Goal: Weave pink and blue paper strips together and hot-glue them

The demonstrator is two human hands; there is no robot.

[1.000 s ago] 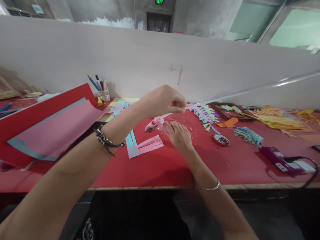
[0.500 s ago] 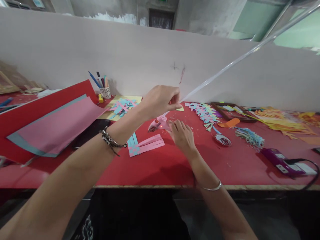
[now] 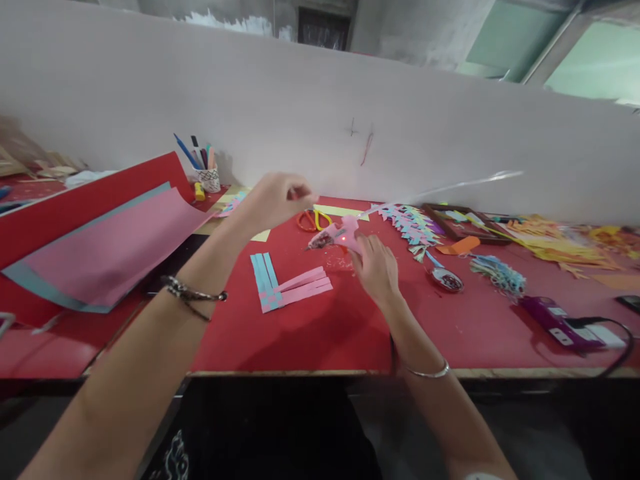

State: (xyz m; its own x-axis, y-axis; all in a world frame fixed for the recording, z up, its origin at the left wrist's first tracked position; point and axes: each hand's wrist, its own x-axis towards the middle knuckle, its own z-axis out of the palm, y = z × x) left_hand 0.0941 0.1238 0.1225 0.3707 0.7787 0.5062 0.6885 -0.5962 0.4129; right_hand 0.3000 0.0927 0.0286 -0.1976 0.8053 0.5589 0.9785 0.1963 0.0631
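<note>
Fingers (image 3: 361, 245) of the right hand (image 3: 377, 270) are wrapped around the grip of the pink glue gun (image 3: 336, 236), which is held just above the red bench (image 3: 320, 333), nozzle pointing left toward the orange-handled scissors (image 3: 309, 219). A red indicator light shows on the gun body. A long clear glue stick (image 3: 450, 185) runs out of the rear of the gun toward the far right, over the pink-and-blue paper fringe (image 3: 411, 225).

The left hand (image 3: 273, 200) is raised above the bench, left of the gun and apart from it. It is motion-blurred; whether its fingers are together or apart cannot be told, and nothing is visibly held in it.

Hazards, as judged from this position:

1. Burn risk. The lit indicator suggests a hot nozzle. The left hand is near the nozzle line; contact could occur if either hand drifts.
2. Stray adhesive. The nozzle hangs near the woven pink and blue strips (image 3: 290, 288) at the middle of the bench. A drip could bond the strips to the bench covering.
3. Stick leverage. The protruding stick is long and unsupported; it could sweep the paper fringe or bend at the gun's rear.
4. Cord snag. The purple power strip (image 3: 560, 323) sits near the front right edge with a black cable; a pull could drag it off.
</note>
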